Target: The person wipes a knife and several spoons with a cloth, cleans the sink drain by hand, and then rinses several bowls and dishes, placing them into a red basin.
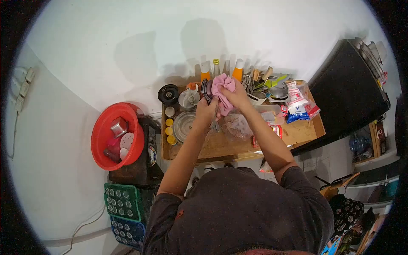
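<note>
Above the wooden table [212,151], my left hand [206,111] is closed round the handles of several metal spoons [207,88], their bowls pointing up. My right hand [238,95] grips a pink cloth [223,87], which is bunched against the spoons. Below the hands lies a clear plastic bag [237,126] with contents I cannot make out. A round metal lid [184,126] rests left of my left hand. Behind the cloth stand bottles with orange contents [237,71].
A red basin [97,146] with a metal container and other items stands at the left. Utensils [259,87], a blue-and-white packet [296,104] and yellow-lidded jars [170,131] are on the table. A dark cabinet-like object [348,85] stands at the right.
</note>
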{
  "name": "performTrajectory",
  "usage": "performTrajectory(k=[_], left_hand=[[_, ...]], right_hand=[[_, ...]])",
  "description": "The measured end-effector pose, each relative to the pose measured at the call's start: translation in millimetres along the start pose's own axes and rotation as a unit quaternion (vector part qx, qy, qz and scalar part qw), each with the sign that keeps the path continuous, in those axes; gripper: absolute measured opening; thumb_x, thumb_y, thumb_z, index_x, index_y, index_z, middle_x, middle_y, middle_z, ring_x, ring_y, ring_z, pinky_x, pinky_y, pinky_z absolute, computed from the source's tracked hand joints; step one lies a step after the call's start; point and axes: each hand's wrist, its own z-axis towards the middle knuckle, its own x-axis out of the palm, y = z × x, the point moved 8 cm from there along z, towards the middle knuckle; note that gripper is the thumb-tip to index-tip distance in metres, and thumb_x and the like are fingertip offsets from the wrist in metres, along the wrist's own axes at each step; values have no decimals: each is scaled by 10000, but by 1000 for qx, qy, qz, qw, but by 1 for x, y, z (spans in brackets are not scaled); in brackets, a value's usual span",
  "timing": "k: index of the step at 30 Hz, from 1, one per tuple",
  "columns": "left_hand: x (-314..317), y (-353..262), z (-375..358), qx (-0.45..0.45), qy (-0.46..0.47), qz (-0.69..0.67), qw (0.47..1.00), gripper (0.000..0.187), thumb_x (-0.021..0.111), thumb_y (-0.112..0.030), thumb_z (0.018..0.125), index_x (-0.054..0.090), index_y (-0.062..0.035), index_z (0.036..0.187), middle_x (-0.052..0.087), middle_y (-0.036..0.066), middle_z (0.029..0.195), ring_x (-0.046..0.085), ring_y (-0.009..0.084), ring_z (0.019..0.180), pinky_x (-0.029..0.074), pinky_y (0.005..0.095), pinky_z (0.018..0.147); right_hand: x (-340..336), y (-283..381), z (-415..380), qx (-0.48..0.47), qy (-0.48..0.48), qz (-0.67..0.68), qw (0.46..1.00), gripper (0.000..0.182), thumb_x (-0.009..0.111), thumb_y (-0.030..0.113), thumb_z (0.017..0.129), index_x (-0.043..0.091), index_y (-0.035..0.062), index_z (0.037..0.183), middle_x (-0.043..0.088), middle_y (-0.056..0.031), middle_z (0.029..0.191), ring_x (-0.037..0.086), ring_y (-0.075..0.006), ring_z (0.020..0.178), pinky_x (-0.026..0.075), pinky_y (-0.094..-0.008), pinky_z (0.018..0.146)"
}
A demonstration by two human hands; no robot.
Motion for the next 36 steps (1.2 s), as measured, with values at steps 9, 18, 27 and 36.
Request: performTrajectory(k=[9,18,27,36], left_hand=[[14,-8,1,-7,55,29,998,272,581,-277,978,514,-58,833,539,26,660,471,116,425,378,274,374],[10,1,7,-36,65,39,996,250,522,-306,1005,526,-60,960,620,50,743,529,129,460,417,269,400],[10,0,-1,-63,58,118,989,294,488,-348,1022,560,-70,961,645,40,730,566,123,478,423,254,396],[8,1,2,-39,111,190,975,365,456,-373,1030,589,-48,934,632,60,673,599,128,512,454,252,420]], right_hand=[[-11,-23,-5,44,-109,178,977,333,726,232,863,613,22,1095,681,-53,977,643,-161,853,514,-307,764],[-17,-7,3,-27,-61,9,998,374,744,138,842,575,26,1157,664,-70,1006,643,-145,928,522,-282,814],[-7,-6,-7,-4,-74,-121,990,426,772,207,781,591,34,1126,680,-106,1027,654,-231,914,515,-344,831],[1,23,-15,-81,10,-213,974,527,780,245,776,581,33,1216,681,-115,1051,666,-237,940,521,-340,846]])
